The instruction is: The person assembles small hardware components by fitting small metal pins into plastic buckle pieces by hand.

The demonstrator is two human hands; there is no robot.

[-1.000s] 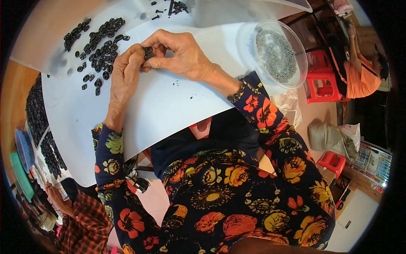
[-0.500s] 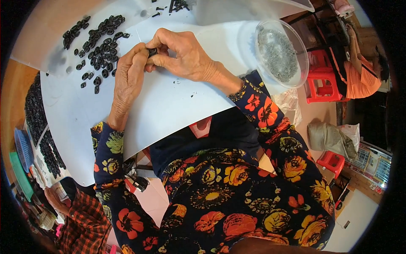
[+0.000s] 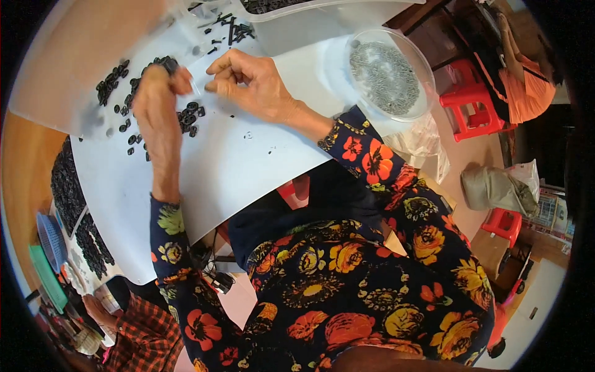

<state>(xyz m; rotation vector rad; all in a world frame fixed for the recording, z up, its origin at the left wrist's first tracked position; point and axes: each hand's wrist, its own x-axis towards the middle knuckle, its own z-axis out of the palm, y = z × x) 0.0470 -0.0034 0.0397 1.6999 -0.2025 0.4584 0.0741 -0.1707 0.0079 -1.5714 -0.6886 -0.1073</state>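
Observation:
My left hand (image 3: 158,99) is smeared by motion over a scattered pile of small black oval plastic parts (image 3: 189,118). Whether the dark shape at its fingertips is held or lies in the pile, I cannot tell. To its right, my right hand (image 3: 251,87) hovers over the white tabletop (image 3: 235,161), its fingers curled in toward the thumb. Anything between those fingertips is hidden or too small to make out. A thin pale upright sliver (image 3: 195,85) shows between the two hands. More of the black parts (image 3: 111,84) lie further left.
A clear round tub (image 3: 387,77) of small silvery metal pieces stands at the right. Black screws (image 3: 238,31) lie at the back, beside a translucent bin (image 3: 322,15). A heap of black parts (image 3: 68,186), a blue basket (image 3: 51,239) and a person's checked sleeve (image 3: 149,325) are at left.
My hands have come apart. The left has moved left over the pile, away from the black part both hands were holding. The view has shifted, showing more of the back bin.

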